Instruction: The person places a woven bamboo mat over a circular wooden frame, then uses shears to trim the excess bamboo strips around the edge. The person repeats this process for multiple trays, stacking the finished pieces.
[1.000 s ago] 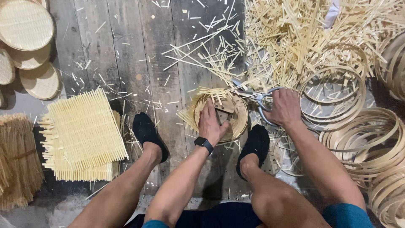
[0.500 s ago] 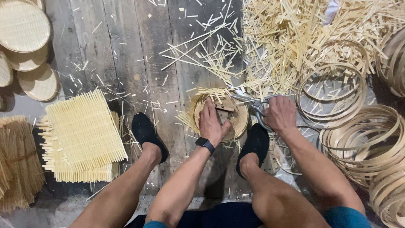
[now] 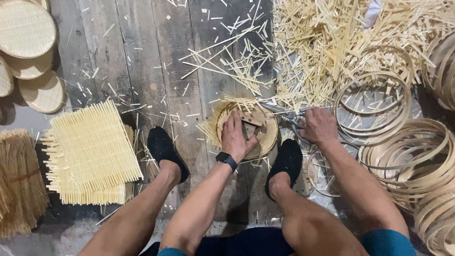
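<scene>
My left hand [image 3: 238, 137] presses the round woven mat [image 3: 246, 130]; right hand [image 3: 318, 125] grips scissors [image 3: 284, 114] (blades w/ fingers close—could nick if mat slips).

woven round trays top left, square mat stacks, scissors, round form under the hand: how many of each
woven round trays: 4
square woven mats stack: 1, sheets uncountable
scissors: 1, in right hand
round form: 1, under left hand
total: 7
</scene>
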